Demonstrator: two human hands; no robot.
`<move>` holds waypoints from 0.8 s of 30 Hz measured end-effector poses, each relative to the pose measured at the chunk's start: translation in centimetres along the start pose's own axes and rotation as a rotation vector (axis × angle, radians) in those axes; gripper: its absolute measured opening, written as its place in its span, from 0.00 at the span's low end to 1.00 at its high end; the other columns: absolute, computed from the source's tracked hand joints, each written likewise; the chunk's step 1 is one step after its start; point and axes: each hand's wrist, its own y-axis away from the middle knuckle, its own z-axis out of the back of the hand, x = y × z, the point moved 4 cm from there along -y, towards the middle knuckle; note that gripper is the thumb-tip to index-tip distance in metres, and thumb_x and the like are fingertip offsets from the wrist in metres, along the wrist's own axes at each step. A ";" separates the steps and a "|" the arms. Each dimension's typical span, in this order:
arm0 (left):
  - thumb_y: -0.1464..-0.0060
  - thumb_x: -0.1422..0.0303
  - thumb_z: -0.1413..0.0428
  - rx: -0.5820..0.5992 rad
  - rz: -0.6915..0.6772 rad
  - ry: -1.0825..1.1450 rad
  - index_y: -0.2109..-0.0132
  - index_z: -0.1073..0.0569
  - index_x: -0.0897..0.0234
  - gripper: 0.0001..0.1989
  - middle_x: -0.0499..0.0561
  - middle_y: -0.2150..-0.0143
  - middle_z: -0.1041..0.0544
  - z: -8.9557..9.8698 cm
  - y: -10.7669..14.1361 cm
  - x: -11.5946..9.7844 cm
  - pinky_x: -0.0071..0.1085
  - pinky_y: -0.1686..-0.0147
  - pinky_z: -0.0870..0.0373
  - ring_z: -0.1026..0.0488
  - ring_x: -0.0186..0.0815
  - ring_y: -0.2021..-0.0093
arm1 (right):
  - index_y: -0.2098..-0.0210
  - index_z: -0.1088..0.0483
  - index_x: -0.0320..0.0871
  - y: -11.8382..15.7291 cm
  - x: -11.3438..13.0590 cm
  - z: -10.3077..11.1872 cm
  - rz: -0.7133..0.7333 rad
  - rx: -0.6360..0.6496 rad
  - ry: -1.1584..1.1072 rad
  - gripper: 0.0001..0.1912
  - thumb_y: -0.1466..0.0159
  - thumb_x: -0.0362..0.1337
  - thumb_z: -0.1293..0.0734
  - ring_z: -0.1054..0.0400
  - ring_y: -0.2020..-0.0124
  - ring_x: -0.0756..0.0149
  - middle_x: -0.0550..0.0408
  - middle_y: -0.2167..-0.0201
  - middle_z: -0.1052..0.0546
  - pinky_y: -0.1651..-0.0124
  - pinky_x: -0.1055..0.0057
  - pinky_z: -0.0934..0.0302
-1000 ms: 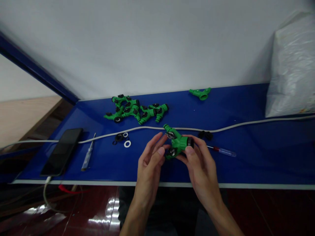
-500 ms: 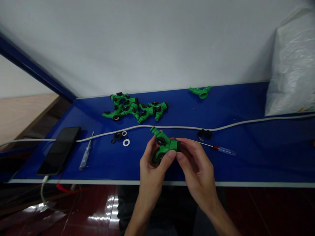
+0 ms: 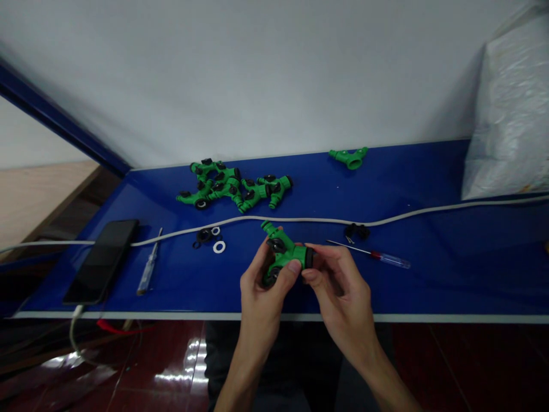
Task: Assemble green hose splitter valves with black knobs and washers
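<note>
In the head view, the left hand [image 3: 265,290] had its grip closed around a green Y-shaped hose splitter [image 3: 290,256], above the near part of the desk [image 3: 437,274]. The right hand [image 3: 346,289] curved, partly closed, at the splitter's black collar [image 3: 309,258]; whether its grip had hold, I could not tell. A clear-handled screwdriver [image 3: 391,261] lay nearby.

"What's hidden on the green fitting [image 3: 293,255]?"
"Part of its lower branch, behind the left grip [image 3: 263,297]."
"And the white bag [image 3: 510,114]?"
"Cut off by the right edge, contents unclear."
"The cable [image 3: 300,220]?"
"Leaves at both sides. Those specks [image 3: 337,187] on the table [image 3: 450,269] are too small to identify."
</note>
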 end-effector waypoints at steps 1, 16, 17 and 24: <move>0.45 0.61 0.32 -0.003 0.005 0.001 0.43 0.20 0.59 0.23 0.53 0.50 0.14 0.0 0.0 0.1 0.33 0.47 0.23 0.18 0.41 0.50 | 0.52 0.26 0.51 0.0 0.1 0.0 -0.001 -0.001 0.002 0.10 0.32 0.42 0.27 0.25 0.63 0.72 0.61 0.64 0.20 0.59 0.79 0.30; 0.42 0.54 0.35 0.111 -0.005 -0.037 0.33 0.28 0.55 0.32 0.58 0.37 0.22 -0.7 0.3 0.7 0.40 0.43 0.24 0.21 0.45 0.43 | 0.53 0.26 0.46 -3.2 -0.2 3.2 -0.229 -0.127 -0.054 0.22 0.37 0.54 0.26 0.23 0.67 0.63 0.52 0.63 0.18 0.63 0.69 0.28; 0.40 0.55 0.37 0.125 -0.010 -0.056 0.33 0.28 0.55 0.30 0.58 0.37 0.22 -0.8 0.3 0.8 0.40 0.45 0.23 0.20 0.43 0.46 | 0.53 0.26 0.45 -4.3 0.0 4.0 -0.222 -0.147 -0.035 0.24 0.39 0.55 0.25 0.23 0.67 0.61 0.52 0.65 0.18 0.64 0.68 0.27; 0.35 0.62 0.42 0.250 -0.267 -0.344 0.49 0.17 0.58 0.13 0.56 0.54 0.16 -1.5 0.9 -0.5 0.34 0.53 0.24 0.20 0.39 0.58 | 0.61 0.27 0.42 -14.3 -0.7 5.9 -0.245 -0.104 0.110 0.31 0.52 0.57 0.20 0.21 0.72 0.55 0.49 0.74 0.19 0.69 0.63 0.25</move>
